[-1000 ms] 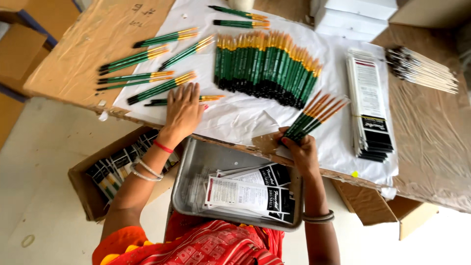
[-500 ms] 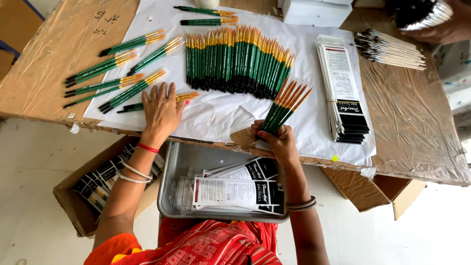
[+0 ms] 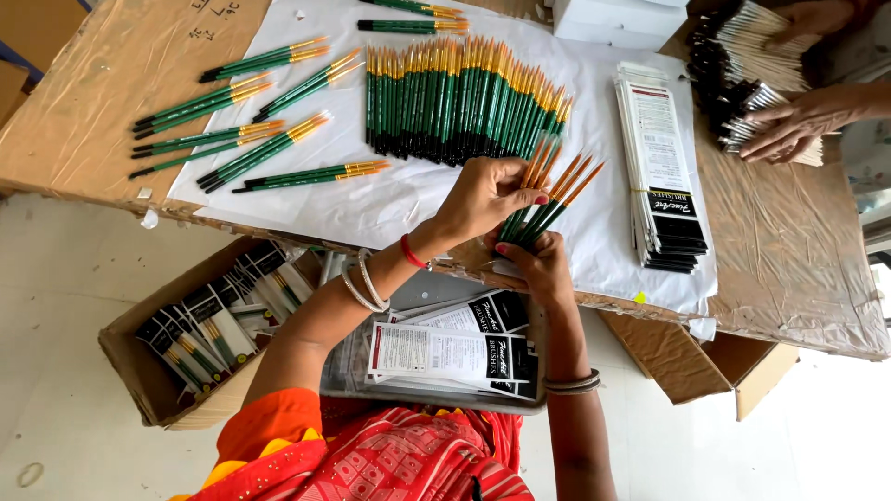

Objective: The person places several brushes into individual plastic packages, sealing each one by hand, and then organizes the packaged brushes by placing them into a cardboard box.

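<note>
Right hand [image 3: 536,267] grips fanned green brushes [image 3: 548,199]; left hand [image 3: 487,190] pinches their upper ends.

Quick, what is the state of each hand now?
Left hand: fingers pinch the fanned green paintbrushes near their orange ends.
Right hand: closed around the lower end of the same bunch.

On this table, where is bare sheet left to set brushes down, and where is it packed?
Bare white sheet lies between the loose green brush groups, the big brush row and the table's near edge, left of the left hand. A strip runs between that row and the sleeve stack. The far right, by another person's hand, is crowded.
</note>
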